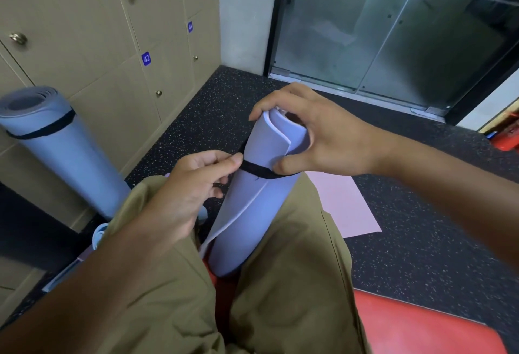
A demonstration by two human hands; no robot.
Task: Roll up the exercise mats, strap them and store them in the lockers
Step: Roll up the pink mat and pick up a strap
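Both hands curl: left hand point(191, 193) pinching strap point(257, 171), right hand point(314, 134) gripping mat point(250, 213)

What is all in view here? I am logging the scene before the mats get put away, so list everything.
rolled mat in hand: one, lilac, upright between the person's knees
strap: one, black, round that mat near its top
strapped mat: one, pale blue with a black band, leaning against the lockers
flat mat: one, pink, on the floor
lockers: several doors, tan, at left, two numbered 42 and 41
glass doors: dark-framed, at the back
floor: black, speckled
seat: one, red, under the person
trousers: khaki
left hand: pinches the strap
right hand: holds the mat's top
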